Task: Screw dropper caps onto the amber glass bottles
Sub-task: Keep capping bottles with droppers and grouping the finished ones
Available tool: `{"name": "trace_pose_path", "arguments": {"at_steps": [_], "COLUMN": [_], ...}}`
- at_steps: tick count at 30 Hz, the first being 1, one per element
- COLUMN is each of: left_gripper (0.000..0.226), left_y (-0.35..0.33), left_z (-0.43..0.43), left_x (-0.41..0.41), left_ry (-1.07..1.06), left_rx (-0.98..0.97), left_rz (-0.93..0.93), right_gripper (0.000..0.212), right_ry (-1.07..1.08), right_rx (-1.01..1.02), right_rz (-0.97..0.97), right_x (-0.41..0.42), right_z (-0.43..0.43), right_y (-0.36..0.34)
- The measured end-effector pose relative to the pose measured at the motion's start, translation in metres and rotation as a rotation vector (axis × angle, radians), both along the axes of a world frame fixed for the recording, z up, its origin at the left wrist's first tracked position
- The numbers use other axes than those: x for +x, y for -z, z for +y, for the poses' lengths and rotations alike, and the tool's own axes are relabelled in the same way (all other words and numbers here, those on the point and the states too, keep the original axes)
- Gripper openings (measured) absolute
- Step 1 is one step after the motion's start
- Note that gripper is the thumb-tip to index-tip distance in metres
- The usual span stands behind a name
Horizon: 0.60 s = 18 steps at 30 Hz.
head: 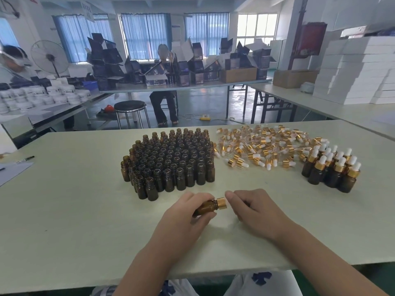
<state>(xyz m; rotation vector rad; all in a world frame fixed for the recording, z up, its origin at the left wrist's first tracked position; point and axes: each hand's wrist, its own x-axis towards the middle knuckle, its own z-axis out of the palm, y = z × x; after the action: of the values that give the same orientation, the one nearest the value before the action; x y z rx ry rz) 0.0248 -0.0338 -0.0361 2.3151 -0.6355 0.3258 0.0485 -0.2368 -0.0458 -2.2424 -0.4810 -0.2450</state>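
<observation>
My left hand (188, 212) grips a small amber glass bottle (206, 208), tipped on its side with its neck to the right. A gold dropper cap (221, 203) sits on that neck. My right hand (254, 208) meets the cap's outer end with curled fingers; the white bulb is hidden under them. Behind my hands, several uncapped amber bottles (171, 161) stand packed together. A loose pile of gold-and-white dropper caps (263, 146) lies to their right. Several capped bottles (331, 167) stand in a group at the far right.
The pale table (74, 210) has bare surface to the left and in front of me. A pen (25, 160) and papers (12, 171) lie at its left edge. Beyond are a stool (130, 107), other tables with boxes, and seated people.
</observation>
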Motion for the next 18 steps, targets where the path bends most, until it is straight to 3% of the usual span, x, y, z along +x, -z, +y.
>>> {"name": "trace_pose_path", "arguments": {"at_steps": [4,9,11,18], "left_gripper": [0.029,0.031,0.031,0.031], "left_y": [-0.0016,-0.0017,-0.0017,-0.0019], "left_z": [-0.0013,-0.0021,-0.0019,-0.0017], "left_x": [-0.0009,-0.0005,-0.0005,-0.0008], "left_ry": [0.001,-0.008,-0.002,0.007], "left_rx": [-0.015,-0.012,-0.003,0.003], "left_rz": [-0.022,-0.015,-0.010,-0.005], "right_gripper": [0.063,0.024,0.018,0.053], "right_ry": [0.014,-0.062,-0.085,-0.030], "right_rx": [0.074,0.103,0.122,0.135], "right_rz": [0.093,0.129,0.116,0.048], "right_x": [-0.0007,0.0001,0.0001,-0.0012], "right_z": [-0.0004,-0.0040,-0.0043,0.0015], "right_y": [-0.0019,-0.0032,-0.0031,-0.0050]}}
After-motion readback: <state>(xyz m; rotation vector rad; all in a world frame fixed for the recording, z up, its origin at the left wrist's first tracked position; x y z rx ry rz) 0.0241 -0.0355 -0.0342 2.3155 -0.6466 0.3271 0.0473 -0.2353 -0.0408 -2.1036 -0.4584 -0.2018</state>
